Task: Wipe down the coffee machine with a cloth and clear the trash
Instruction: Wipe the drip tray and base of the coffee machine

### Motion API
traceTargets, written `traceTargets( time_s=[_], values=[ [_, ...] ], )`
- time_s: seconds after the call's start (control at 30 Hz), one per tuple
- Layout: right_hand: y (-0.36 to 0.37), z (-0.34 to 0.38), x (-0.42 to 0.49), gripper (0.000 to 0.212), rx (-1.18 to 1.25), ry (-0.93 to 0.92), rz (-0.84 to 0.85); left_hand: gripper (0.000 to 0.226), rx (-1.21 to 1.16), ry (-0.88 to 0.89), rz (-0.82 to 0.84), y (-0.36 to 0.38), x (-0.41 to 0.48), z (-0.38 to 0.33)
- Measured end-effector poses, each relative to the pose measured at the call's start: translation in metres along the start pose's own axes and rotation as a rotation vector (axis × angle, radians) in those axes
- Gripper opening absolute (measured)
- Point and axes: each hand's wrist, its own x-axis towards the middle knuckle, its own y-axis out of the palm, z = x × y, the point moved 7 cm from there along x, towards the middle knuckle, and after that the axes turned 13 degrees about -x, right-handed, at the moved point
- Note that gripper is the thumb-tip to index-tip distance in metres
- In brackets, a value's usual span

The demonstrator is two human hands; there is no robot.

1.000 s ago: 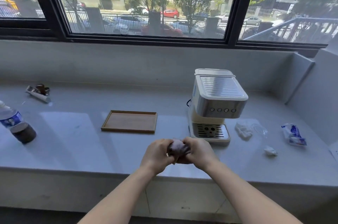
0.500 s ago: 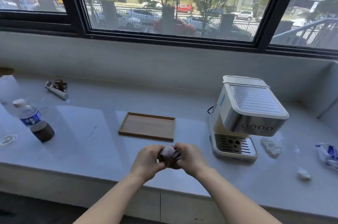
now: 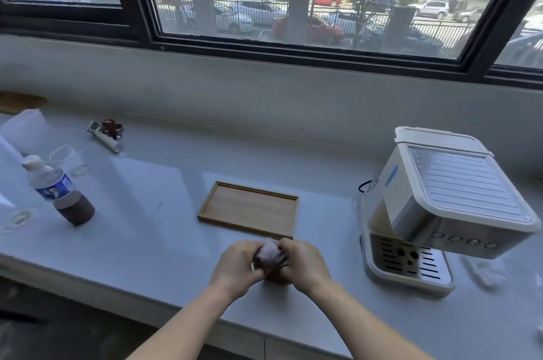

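Observation:
A white and steel coffee machine (image 3: 443,207) stands on the grey counter (image 3: 141,212) at the right. In front of me, near the counter's front edge, my left hand (image 3: 236,264) and my right hand (image 3: 305,262) are closed together around a small bunched purplish-brown cloth (image 3: 270,256), which shows only between my fingers. Crumpled white trash (image 3: 484,271) lies blurred on the counter just right of the machine's drip tray.
An empty wooden tray (image 3: 249,208) lies just beyond my hands. At the left stand a water bottle (image 3: 55,189) with dark liquid, clear glasses (image 3: 66,158) and a white tube with a dark clip (image 3: 107,133). The window wall runs behind.
The view has swung left: the machine and trash have slid toward the right edge, and the bottle and glasses have come into view. Both hands stay closed on the cloth.

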Motion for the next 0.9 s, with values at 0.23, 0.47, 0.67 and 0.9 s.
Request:
traceTargets(
  time_s=[0.23, 0.47, 0.67, 0.9],
  values=[
    [0.026, -0.004, 0.006, 0.033, -0.017, 0.093, 0.040, 0.020, 0.014, -0.001, 0.144, 0.013, 0.019, 0.021],
    [0.055, -0.003, 0.004, 0.035, -0.092, 0.064, 0.152, 0.037, 0.191, 0.022, 0.273, 0.027, 0.013, 0.046],
    [0.053, -0.001, 0.001, 0.034, -0.105, 0.077, 0.163, 0.044, 0.241, 0.030, 0.322, 0.030, 0.014, 0.049],
    [0.045, 0.000, -0.007, 0.055, -0.051, 0.084, 0.219, 0.061, 0.175, 0.049, 0.347, 0.025, 0.012, 0.050]
  ],
)
